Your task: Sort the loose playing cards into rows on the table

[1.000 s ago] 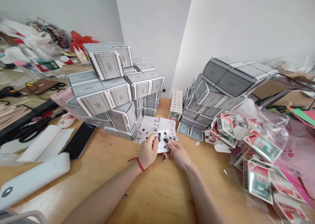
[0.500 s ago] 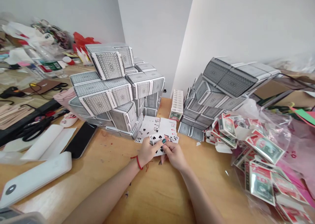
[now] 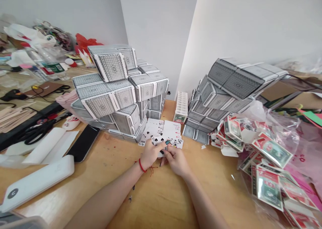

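Both hands meet at the middle of the table around a playing card (image 3: 156,140) that shows spades and a 6 in its corner. My left hand (image 3: 151,152), with a red string bracelet at the wrist, pinches the card's left side with the thumb on top. Against its right side my right hand (image 3: 177,159) has thumb and fingers closed. Just beyond lie more face-up playing cards (image 3: 154,125), spread in overlapping rows. Whether several cards are in my grip is hidden by the fingers.
Tall stacks of boxes made from grey-backed cards (image 3: 108,98) rise at left and right. A row of card packs (image 3: 181,105) stands between them. Loose packs in clear plastic (image 3: 269,185) cover the right. A phone (image 3: 84,142), white power bank (image 3: 37,183) and scissors (image 3: 37,131) lie left.
My hands have shifted slightly, and the held card now lies lower and flatter between them. The stacks and spread cards stay where they were.
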Tool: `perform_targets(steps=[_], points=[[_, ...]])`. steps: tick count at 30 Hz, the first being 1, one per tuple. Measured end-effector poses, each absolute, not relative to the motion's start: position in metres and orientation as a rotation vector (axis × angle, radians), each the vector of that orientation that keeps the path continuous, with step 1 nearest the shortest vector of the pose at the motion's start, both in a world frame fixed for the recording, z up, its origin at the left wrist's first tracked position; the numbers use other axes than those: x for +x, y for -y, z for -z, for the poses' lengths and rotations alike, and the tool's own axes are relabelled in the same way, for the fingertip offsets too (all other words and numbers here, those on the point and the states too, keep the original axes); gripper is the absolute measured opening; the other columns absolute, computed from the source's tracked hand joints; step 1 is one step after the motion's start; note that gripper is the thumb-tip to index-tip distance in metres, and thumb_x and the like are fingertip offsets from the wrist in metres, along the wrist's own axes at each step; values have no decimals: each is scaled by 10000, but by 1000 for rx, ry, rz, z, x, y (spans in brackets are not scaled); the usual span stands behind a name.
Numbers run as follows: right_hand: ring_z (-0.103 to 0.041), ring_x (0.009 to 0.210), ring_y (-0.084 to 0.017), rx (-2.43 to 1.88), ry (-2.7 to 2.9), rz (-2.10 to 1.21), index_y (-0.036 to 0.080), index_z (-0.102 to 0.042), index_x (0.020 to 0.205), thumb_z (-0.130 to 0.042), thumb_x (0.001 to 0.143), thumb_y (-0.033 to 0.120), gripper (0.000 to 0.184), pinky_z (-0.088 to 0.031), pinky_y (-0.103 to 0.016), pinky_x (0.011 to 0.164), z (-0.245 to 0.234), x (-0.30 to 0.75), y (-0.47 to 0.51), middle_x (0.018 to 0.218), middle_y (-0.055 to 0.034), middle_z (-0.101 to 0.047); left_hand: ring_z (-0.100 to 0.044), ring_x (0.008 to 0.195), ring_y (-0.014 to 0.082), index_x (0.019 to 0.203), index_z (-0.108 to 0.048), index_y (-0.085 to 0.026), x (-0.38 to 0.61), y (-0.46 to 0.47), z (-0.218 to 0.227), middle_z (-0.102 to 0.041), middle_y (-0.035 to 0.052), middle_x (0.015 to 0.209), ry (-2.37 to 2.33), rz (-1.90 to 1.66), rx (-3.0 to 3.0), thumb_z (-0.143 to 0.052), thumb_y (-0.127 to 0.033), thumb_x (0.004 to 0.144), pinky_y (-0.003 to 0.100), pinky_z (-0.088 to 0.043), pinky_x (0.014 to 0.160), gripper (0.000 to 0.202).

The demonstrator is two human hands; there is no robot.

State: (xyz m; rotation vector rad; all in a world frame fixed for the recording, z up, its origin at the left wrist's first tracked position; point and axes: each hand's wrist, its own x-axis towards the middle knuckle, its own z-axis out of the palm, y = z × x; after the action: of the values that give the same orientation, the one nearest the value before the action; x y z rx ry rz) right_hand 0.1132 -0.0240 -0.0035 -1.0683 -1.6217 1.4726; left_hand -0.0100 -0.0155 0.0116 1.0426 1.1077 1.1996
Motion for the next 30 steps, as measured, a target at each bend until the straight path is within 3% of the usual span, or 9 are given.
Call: perform_targets(steps=[3,10,14,17,25,28,30], points=[[-569,434,-132,-1045,1574,-1540,173,-496,581,-446,821,431,357,-429,-247,468,3,113,25,525,-8,-595,-429,309,87,670,-651,-91,-10,15,-13,-517,-28,408,-1110,-1119,1003,-608,-307,671,212,-338,342,221],[-558,483,-138,-994,1392,-1602,159,-564,622,-489,793,453,348,-459,-263,499,1,116,21,524,-7,-570,-558,563,137,747,-656,-95,-9,14,-11,-638,43,635,-1115,-1196,1002,-627,-349,662,244,-451,554,269],[-548,467,-126,-918,1181,-1630,179,-569,838,-557,751,407,243,-459,-256,476,0,120,17,593,9,-584,-493,537,96,823,-619,-125,-11,12,1,-578,0,621,-1045,-1287,971,-513,-388,757,202,-401,514,291],[-549,477,-125,-892,1046,-1641,212,-499,955,-585,728,362,286,-458,-249,471,-1,122,16,606,31,-578,-474,575,94,878,-610,-142,-12,11,7,-568,-6,680,-1096,-1336,975,-526,-351,749,190,-380,511,260],[-474,513,-119,-1124,1170,-1408,195,-517,736,-509,761,425,232,-392,-225,451,3,123,13,602,13,-502,-470,620,106,1019,-613,-148,-13,10,1,-582,11,741,-1214,-1295,1124,-540,-301,731,203,-389,557,334],[-442,541,-112,-1110,1184,-1354,179,-566,899,-523,752,391,262,-375,-220,487,4,123,12,620,13,-492,-449,588,89,1095,-578,-153,-13,10,1,-558,2,721,-1225,-1305,1133,-545,-269,722,189,-377,528,392],[-400,504,-97,-1090,1147,-1383,172,-514,1094,-527,746,368,400,-338,-211,471,5,123,12,597,30,-470,-439,571,80,1123,-564,-156,-12,11,2,-558,2,725,-1237,-1305,1149,-542,-257,721,181,-372,515,415]])
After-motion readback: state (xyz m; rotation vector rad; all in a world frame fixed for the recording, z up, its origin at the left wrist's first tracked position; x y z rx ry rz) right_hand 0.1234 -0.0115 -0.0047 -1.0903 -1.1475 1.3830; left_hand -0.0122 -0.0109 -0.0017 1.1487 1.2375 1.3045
